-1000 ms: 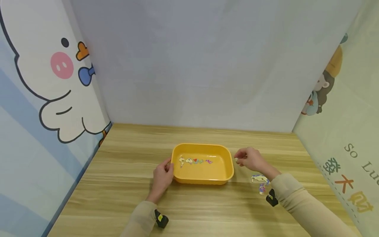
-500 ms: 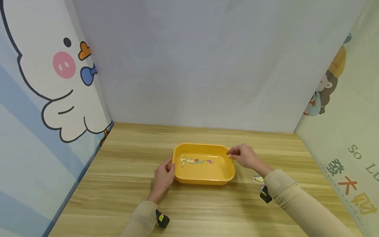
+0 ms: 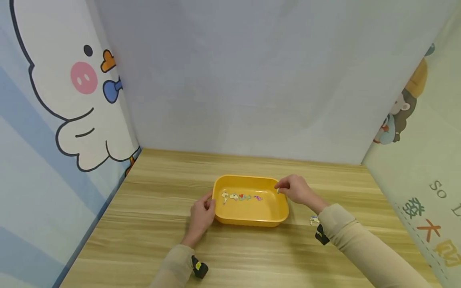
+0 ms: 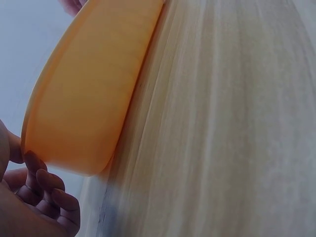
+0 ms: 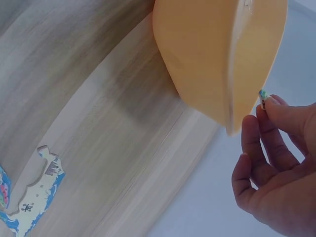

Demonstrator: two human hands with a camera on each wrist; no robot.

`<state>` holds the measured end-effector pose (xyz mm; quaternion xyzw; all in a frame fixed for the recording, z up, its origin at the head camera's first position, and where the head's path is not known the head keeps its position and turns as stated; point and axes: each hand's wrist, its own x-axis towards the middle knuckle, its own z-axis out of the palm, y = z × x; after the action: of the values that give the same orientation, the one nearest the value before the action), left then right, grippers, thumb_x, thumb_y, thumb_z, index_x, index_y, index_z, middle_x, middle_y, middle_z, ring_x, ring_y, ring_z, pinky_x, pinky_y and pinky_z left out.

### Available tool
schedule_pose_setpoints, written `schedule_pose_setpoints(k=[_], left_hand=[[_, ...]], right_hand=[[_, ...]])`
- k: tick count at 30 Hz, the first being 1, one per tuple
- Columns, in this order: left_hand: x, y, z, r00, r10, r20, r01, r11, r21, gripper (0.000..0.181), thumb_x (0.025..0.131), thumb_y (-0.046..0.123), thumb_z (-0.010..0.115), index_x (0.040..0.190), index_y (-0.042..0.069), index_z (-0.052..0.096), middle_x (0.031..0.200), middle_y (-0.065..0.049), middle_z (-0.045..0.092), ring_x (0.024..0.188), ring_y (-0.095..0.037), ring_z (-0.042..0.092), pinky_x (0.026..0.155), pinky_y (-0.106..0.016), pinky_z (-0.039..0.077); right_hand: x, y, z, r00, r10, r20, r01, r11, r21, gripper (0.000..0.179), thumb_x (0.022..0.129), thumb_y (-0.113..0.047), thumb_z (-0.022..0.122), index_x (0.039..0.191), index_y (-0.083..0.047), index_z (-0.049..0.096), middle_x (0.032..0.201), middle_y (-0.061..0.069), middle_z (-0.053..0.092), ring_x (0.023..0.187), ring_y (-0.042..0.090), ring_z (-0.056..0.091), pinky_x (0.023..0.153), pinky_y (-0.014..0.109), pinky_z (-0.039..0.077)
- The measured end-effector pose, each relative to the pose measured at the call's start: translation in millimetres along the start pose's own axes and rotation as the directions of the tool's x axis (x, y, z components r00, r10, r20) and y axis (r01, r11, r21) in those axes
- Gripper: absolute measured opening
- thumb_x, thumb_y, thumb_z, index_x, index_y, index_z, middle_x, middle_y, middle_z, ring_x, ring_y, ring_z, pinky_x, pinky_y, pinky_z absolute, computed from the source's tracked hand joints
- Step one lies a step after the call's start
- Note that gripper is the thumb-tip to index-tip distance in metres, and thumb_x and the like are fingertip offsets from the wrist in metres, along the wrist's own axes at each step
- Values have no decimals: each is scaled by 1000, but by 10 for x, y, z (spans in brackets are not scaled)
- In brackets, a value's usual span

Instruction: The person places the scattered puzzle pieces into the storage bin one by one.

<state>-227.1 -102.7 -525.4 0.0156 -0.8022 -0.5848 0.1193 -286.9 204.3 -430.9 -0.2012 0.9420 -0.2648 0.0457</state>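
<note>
A yellow plastic basin (image 3: 248,223) stands on the wooden table. My left hand (image 3: 201,218) pinches its left rim; in the left wrist view the thumb and curled fingers (image 4: 52,182) meet at that edge. Over the basin's right end, my right hand (image 3: 294,190) pinches a small flat puzzle-like piece (image 5: 262,98) with a coloured print between thumb and fingertips. Several similar pieces lie in a row on the basin floor, among them a cream one (image 3: 225,197) and a purple one (image 3: 258,197).
Below my right forearm a larger cream-and-blue piece (image 5: 39,192) lies on the table (image 3: 158,188), with part of another piece (image 5: 4,187) beside it. A grey-white cloth (image 3: 230,80) hangs behind the table, and printed cloths flank both sides.
My right hand has moved left with its small piece, from beside the basin to over its right rim. The left hand keeps its grip. The head view has shifted slightly.
</note>
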Motion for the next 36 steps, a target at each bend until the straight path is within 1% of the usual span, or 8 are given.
schedule_pose_setpoints(k=[5, 14, 16, 19, 25, 29, 32, 36], left_hand=[[-1, -6, 3, 1000, -14, 0, 14, 1000, 1, 34, 92, 6, 56, 125, -3, 60, 61, 0, 48, 50, -11, 42, 43, -21, 34], [-4, 20, -13, 1000, -21, 0, 21, 1000, 3, 34, 92, 7, 56, 125, -3, 60, 61, 0, 47, 50, -11, 41, 43, -20, 34], [-8, 26, -9, 1000, -10, 0, 10, 1000, 7, 34, 92, 6, 56, 124, -3, 60, 60, 1, 46, 50, -10, 41, 43, -21, 34], [-6, 27, -1, 1000, 13, -7, -13, 1000, 9, 33, 92, 4, 56, 123, -5, 61, 60, 1, 45, 50, -9, 41, 43, -21, 33], [-5, 22, 2, 1000, 18, -14, -18, 1000, 1, 33, 91, 3, 57, 123, -5, 61, 60, 1, 46, 50, -9, 41, 43, -21, 34], [-5, 12, 7, 1000, 11, -11, -11, 1000, 2, 33, 91, 3, 57, 123, -5, 60, 60, 1, 47, 50, -9, 42, 43, -21, 34], [-10, 19, 1, 1000, 6, -11, -6, 1000, -1, 34, 91, 3, 57, 124, -5, 60, 61, 1, 48, 50, -10, 42, 43, -20, 35], [-10, 7, -8, 1000, 3, -13, -3, 1000, 3, 34, 92, 3, 57, 124, -4, 60, 61, 1, 49, 50, -9, 43, 43, -20, 35]], right_hand=[[58, -16, 57, 1000, -10, 1, 10, 1000, -21, 12, 86, 1, 66, 95, 0, 74, 86, 6, 70, 76, 19, 63, 68, 34, 52], [133, -65, 143, 999, 8, 40, -7, 1000, -10, 12, 87, 2, 65, 95, 1, 74, 83, 4, 69, 72, 16, 61, 65, 32, 51], [145, -67, 167, 999, -2, 46, 3, 1000, -19, 12, 86, 3, 64, 94, 1, 73, 82, 4, 69, 72, 16, 61, 65, 32, 51], [172, -61, 206, 998, -34, 52, 37, 998, -59, 12, 86, 4, 64, 93, 1, 73, 83, 6, 69, 74, 19, 62, 66, 33, 52], [245, -62, 273, 996, -75, 56, 82, 987, -136, 13, 84, 7, 64, 91, 1, 73, 86, 9, 69, 78, 23, 63, 69, 36, 52], [289, -68, 315, 997, -54, 59, 63, 982, -177, 15, 84, 7, 63, 92, 0, 74, 89, 9, 68, 82, 25, 63, 73, 37, 52], [316, -85, 343, 997, -26, 74, 40, 981, -188, 16, 84, 6, 64, 93, -1, 74, 90, 9, 69, 85, 26, 63, 75, 38, 52], [344, -106, 382, 995, -25, 100, 44, 979, -198, 16, 82, 7, 63, 91, -1, 74, 88, 9, 67, 84, 27, 62, 75, 38, 51]])
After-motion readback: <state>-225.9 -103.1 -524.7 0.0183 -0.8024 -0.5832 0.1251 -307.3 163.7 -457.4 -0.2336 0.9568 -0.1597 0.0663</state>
